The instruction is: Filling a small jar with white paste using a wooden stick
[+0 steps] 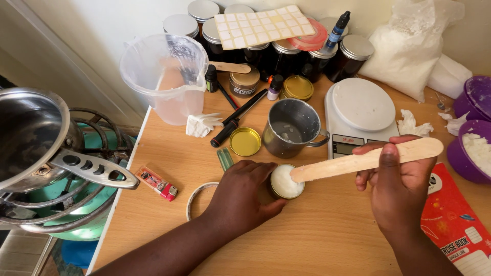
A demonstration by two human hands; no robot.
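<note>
My left hand (240,197) wraps around a small round tin (285,182) filled with white wax, holding it on the wooden table (317,230). My right hand (399,179) grips a flat wooden stick (365,160) whose left tip rests on the white surface in the tin. Just behind the tin stands a metal mug (292,128) with a little cloudy residue inside. A gold lid (245,141) lies left of the mug.
A white kitchen scale (358,110), clear plastic jug (169,76), dark jars with silver lids (286,48), a bag of white flakes (409,46), purple bowls (468,148), a red booklet (458,225), a lighter (157,183) and a steel pot (30,133) on a gas burner at left.
</note>
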